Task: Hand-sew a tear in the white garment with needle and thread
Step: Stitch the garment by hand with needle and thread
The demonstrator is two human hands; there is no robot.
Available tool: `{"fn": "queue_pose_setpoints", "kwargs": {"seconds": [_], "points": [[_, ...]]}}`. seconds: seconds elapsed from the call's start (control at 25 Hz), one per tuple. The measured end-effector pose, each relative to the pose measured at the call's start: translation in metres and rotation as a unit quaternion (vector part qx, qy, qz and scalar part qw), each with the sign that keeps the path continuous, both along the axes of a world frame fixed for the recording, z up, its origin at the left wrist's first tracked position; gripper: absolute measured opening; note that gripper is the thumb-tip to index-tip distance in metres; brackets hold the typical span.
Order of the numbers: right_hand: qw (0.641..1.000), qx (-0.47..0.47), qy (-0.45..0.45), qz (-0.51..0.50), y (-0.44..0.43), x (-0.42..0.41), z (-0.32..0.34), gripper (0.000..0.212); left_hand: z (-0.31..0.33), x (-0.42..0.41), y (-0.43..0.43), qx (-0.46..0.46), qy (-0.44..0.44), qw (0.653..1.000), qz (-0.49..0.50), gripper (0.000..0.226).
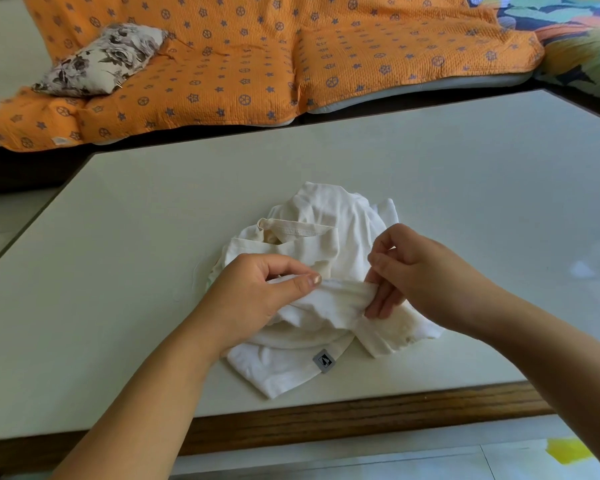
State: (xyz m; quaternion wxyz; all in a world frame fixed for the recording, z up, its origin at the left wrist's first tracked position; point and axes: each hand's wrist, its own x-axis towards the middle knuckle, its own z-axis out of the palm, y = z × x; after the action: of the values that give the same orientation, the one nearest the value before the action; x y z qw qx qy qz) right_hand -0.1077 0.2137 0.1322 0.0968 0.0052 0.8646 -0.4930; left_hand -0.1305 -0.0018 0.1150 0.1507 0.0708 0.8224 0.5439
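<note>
A crumpled white garment (312, 237) lies on the pale table (465, 188), with a small grey label (323, 361) at its near hem. My left hand (253, 292) pinches a raised fold of the cloth between thumb and fingers. My right hand (420, 271) grips the other end of that same fold, so the fabric stretches between both hands. A faint white thread (196, 275) seems to trail on the table left of the garment. No needle can be made out.
The table has a wooden front edge (361, 415). Behind it is a sofa under an orange patterned cover (257, 64), with a floral cushion (101, 60) at the left. A colourful cloth (575, 26) lies at the far right.
</note>
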Motion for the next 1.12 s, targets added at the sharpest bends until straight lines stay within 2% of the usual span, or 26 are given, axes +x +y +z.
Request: {"fn": "queue_pose_setpoints", "kwargs": {"seconds": [0.24,0.52,0.76,1.12], "points": [[0.999,0.025,0.009,-0.027,0.009,0.002,0.007,0.014,-0.005,0.004,0.012,-0.009,0.001,1.000,0.003,0.008],[0.993,0.112,0.028,-0.035,0.018,-0.001,0.000,0.014,-0.008,0.009,0.034,0.022,-0.001,1.000,-0.014,0.007],[0.991,0.122,0.031,-0.049,0.023,-0.006,-0.002,0.014,-0.006,0.008,0.022,-0.067,0.077,0.995,-0.019,0.003],[0.991,0.118,0.022,-0.054,0.020,-0.010,-0.005,0.014,-0.008,0.006,0.018,-0.081,0.151,0.985,-0.022,0.008]]}}
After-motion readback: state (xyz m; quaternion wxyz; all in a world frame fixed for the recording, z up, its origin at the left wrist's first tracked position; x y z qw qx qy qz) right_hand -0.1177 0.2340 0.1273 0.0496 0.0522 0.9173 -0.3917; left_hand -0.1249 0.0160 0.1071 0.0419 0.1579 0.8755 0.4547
